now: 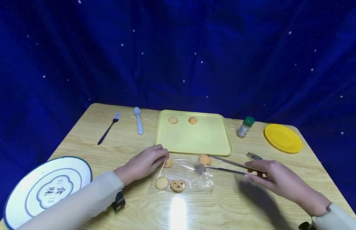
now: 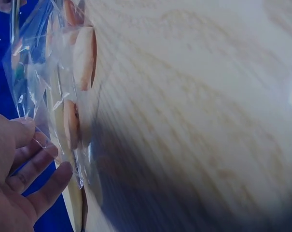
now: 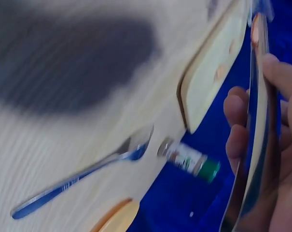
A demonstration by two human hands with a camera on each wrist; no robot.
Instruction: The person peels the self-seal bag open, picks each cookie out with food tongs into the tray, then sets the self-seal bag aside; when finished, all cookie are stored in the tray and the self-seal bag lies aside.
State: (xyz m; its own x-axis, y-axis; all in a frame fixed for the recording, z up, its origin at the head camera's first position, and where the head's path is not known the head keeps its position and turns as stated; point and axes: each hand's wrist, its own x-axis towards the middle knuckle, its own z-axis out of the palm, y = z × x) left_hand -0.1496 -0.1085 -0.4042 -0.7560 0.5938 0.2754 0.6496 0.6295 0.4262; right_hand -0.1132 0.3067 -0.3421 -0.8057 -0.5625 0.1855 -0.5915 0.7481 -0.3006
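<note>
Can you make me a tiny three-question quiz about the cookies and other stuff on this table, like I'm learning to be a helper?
1. How many cookies lie on the yellow tray?
2. True or false: the right hand is holding a jar.
3. What lies between the dark fork and the tray?

Key:
1. Two.
2. False; it grips metal tongs.
3. The spoon.

The right hand grips tongs pinching one cookie; the left hand holds a clear bag containing cookies.
</note>
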